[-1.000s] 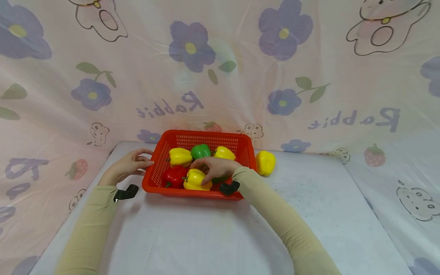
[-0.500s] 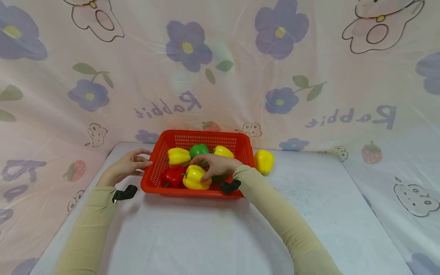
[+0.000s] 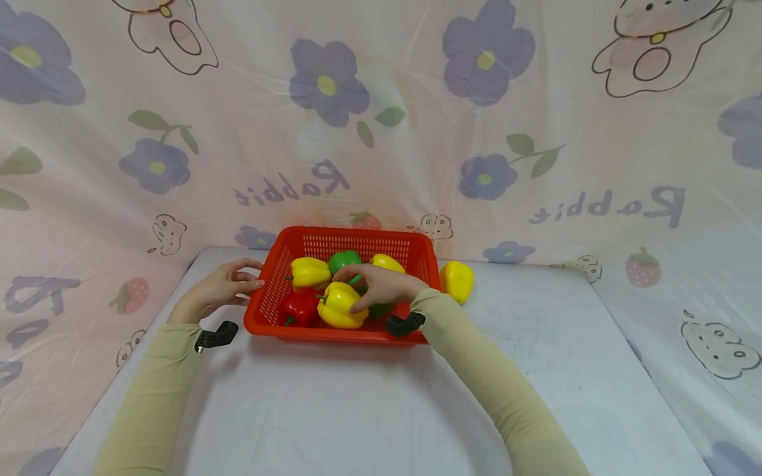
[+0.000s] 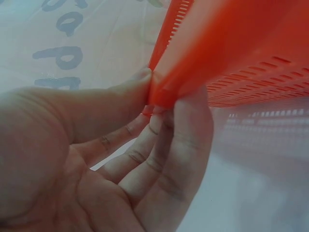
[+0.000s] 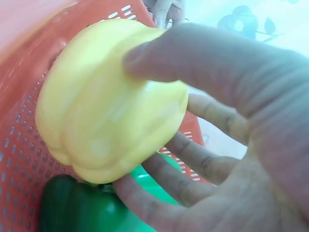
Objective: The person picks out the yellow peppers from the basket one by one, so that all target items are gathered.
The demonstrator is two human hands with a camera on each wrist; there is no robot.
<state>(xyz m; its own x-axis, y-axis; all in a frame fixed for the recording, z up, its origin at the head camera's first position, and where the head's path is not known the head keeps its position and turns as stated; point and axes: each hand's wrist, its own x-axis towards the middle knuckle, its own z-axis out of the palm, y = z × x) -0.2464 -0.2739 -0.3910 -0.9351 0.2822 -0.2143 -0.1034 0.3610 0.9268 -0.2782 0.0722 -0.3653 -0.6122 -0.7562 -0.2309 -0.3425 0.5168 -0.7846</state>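
We see the right hand [image 3: 381,285] above the near half of a red perforated plastic basket [image 3: 333,336], its grip closed around a glossy yellow bell pepper [image 3: 343,306], with the thumb on one side and the fingers curled against the other. We find that pepper within the basket's walls toward the front; we cannot tell whether it touches the basket floor. At the basket's left end, the left hand [image 3: 223,287] pinches the rim between thumb and fingers, as we see up close from the left wrist. Just left of the held pepper we note a red bell pepper [image 3: 299,307], and behind that a second yellow bell pepper [image 3: 310,272]. Along the back we make out a green bell pepper [image 3: 344,260] and, to its right, a third yellow bell pepper [image 3: 387,262], partly hidden by the right hand. Under that hand we glimpse a dark green bell pepper [image 3: 381,310], mostly covered. Outside the basket, just beside its right wall, we see a fourth yellow bell pepper [image 3: 458,281] on the white table [image 3: 357,410]. We see beige sleeves [image 3: 151,396] on both arms, and behind the table a pale cloth [image 3: 411,158] printed with purple flowers.
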